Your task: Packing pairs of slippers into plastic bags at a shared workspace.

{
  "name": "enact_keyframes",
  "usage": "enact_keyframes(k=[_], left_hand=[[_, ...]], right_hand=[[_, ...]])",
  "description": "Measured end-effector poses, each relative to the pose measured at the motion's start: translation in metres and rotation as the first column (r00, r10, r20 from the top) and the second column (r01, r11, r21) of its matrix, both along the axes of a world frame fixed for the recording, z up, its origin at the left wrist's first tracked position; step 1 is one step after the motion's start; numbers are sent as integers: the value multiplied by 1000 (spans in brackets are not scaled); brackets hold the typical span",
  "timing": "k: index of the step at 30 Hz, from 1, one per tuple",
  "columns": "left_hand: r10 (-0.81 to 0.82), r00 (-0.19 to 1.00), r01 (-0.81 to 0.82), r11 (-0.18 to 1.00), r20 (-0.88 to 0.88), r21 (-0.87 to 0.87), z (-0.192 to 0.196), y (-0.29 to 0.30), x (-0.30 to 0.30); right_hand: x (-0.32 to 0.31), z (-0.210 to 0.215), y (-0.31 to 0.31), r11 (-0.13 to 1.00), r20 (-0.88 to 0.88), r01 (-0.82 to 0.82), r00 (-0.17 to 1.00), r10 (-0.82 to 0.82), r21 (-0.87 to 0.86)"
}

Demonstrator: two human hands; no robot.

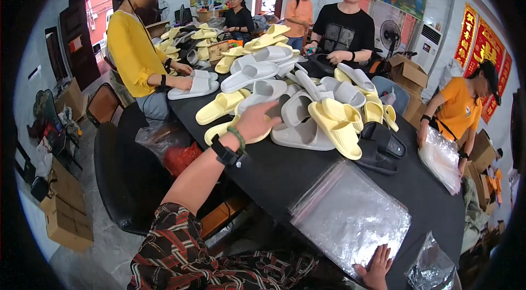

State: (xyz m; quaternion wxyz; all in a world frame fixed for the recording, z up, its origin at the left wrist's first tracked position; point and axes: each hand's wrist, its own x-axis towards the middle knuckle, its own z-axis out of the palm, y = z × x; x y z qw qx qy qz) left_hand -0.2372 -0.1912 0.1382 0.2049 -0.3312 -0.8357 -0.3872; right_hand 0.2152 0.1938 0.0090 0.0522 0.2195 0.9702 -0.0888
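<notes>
My left hand (255, 122) reaches into the pile of slippers, fingers stretched out. It is over a yellow slipper (218, 130) and beside a grey slipper (296, 108); whether it touches either I cannot tell. My right hand (376, 269) lies flat, fingers spread, on the near end of a stack of clear plastic bags (350, 216). A larger grey slipper (301, 136), a pair of yellow slippers (337, 125) and black slippers (378, 150) lie between the bags and the rest of the pile.
The black table (263, 172) carries the heap. A crumpled clear bag (432, 262) lies at the near right. One person in yellow (131, 52) handles grey slippers (195, 85); another in orange (459, 106) holds clear bags (440, 159). A black chair (118, 172) stands at left.
</notes>
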Motion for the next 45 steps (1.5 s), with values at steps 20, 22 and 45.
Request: enact_keyframes(k=[20,22,45], left_hand=[[-665,703,709,633,250,-312,-64,104,205],[-697,676,719,552,240,-422,-71,114,220],[-677,724,589,507,133,-630,-117,135,236]], right_hand=[[-13,8,-12,999,-132,34,991,-33,7],[-12,9,-12,1000,-139,25,990,-25,-5],[299,62,201,109,-799,969,-118,-590,-224]])
